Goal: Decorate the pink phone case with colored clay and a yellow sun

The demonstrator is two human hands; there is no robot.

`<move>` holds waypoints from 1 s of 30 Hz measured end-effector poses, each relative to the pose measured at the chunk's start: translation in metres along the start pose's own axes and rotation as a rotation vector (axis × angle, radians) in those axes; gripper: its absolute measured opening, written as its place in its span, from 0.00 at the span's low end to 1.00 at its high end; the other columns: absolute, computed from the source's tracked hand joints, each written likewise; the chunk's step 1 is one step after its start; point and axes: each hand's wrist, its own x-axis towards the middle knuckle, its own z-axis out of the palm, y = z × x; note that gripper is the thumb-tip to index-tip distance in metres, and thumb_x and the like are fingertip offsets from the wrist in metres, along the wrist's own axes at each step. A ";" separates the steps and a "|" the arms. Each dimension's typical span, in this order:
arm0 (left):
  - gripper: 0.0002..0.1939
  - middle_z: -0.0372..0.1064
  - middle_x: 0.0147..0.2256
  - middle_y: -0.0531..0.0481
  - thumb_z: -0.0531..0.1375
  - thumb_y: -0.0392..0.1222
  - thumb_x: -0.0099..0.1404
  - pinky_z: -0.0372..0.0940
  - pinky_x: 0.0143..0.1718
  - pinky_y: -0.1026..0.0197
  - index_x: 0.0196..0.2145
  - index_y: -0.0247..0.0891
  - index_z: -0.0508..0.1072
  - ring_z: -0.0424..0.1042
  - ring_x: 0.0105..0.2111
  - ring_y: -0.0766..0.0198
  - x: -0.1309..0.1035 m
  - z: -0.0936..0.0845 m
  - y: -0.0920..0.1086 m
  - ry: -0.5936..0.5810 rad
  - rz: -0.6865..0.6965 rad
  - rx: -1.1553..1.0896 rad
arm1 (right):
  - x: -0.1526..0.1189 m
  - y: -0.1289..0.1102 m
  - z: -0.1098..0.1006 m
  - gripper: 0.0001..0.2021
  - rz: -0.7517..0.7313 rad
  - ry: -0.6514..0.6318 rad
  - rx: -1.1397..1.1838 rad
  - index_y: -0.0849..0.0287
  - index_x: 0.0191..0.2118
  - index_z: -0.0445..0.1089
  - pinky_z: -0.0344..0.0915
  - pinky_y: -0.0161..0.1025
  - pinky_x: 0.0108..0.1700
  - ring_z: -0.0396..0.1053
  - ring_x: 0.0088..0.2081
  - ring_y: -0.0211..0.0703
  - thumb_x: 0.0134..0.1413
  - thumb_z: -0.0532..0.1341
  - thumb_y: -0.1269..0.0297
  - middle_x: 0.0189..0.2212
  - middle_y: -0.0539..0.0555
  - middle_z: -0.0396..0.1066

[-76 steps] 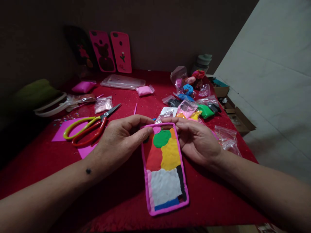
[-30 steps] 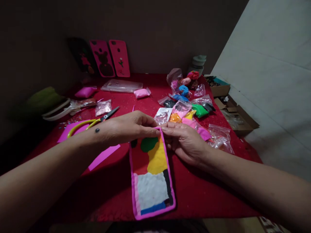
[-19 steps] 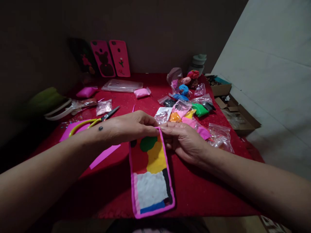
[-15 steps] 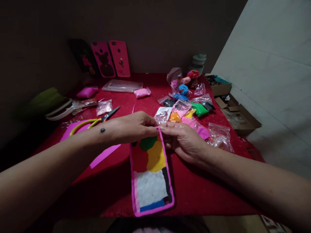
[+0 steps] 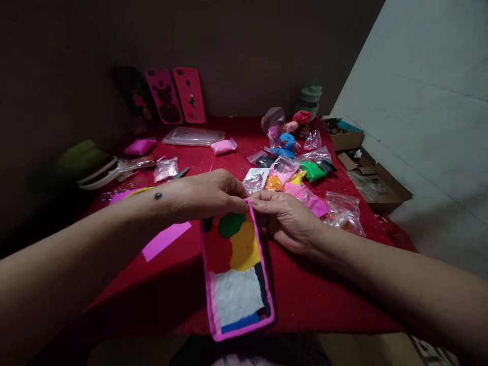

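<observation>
A phone case (image 5: 240, 292) covered in patches of coloured clay, with a bright pink clay rim, is held tilted over the near part of the table. White, red, yellow, green, blue and black patches show on it. My left hand (image 5: 217, 193) reaches across its far end, thumb and fingers pinching the top edge and hiding part of it. At the far right corner my right hand (image 5: 285, 218) grips the rim between thumb and curled fingers. The two thumbs nearly meet there. Under my left forearm lie partly covered scissors (image 5: 180, 174) and a pink sheet (image 5: 166, 242).
Bags of coloured clay (image 5: 284, 170) crowd the right of the red-covered table (image 5: 324, 300). Decorated phone cases (image 5: 189, 95) lean on the back wall near a clear case (image 5: 193, 136). Cardboard boxes (image 5: 385, 178) stand beyond the right edge, a bottle (image 5: 310, 99) at the back.
My left hand and forearm have shifted slightly, now covering more of the scissors. The view has moved a little. Both hands keep their hold on the case's far end.
</observation>
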 end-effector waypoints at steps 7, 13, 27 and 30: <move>0.11 0.66 0.22 0.54 0.58 0.43 0.57 0.58 0.19 0.67 0.34 0.36 0.76 0.63 0.19 0.68 0.001 0.000 -0.009 -0.002 0.008 -0.079 | 0.000 0.001 -0.001 0.04 0.004 -0.009 0.008 0.62 0.27 0.69 0.60 0.32 0.27 0.64 0.21 0.32 0.50 0.64 0.72 0.21 0.47 0.67; 0.12 0.65 0.22 0.54 0.57 0.45 0.58 0.56 0.18 0.67 0.33 0.35 0.76 0.61 0.19 0.68 0.001 0.001 -0.007 0.015 0.022 -0.074 | 0.001 0.001 -0.001 0.02 0.002 -0.016 0.005 0.63 0.30 0.71 0.59 0.31 0.26 0.64 0.21 0.32 0.52 0.63 0.72 0.21 0.48 0.68; 0.15 0.64 0.20 0.52 0.56 0.49 0.58 0.52 0.18 0.64 0.30 0.35 0.76 0.59 0.18 0.67 0.000 0.001 0.000 0.036 0.023 0.056 | 0.001 0.003 -0.003 0.03 -0.022 -0.032 -0.020 0.62 0.28 0.71 0.64 0.31 0.26 0.67 0.22 0.33 0.50 0.66 0.71 0.22 0.48 0.70; 0.15 0.65 0.20 0.52 0.56 0.48 0.57 0.53 0.18 0.64 0.31 0.36 0.77 0.60 0.18 0.66 0.000 0.001 0.000 0.024 -0.011 0.027 | 0.000 0.003 -0.003 0.03 -0.019 -0.033 -0.024 0.62 0.29 0.71 0.66 0.33 0.29 0.70 0.23 0.35 0.50 0.65 0.70 0.23 0.49 0.71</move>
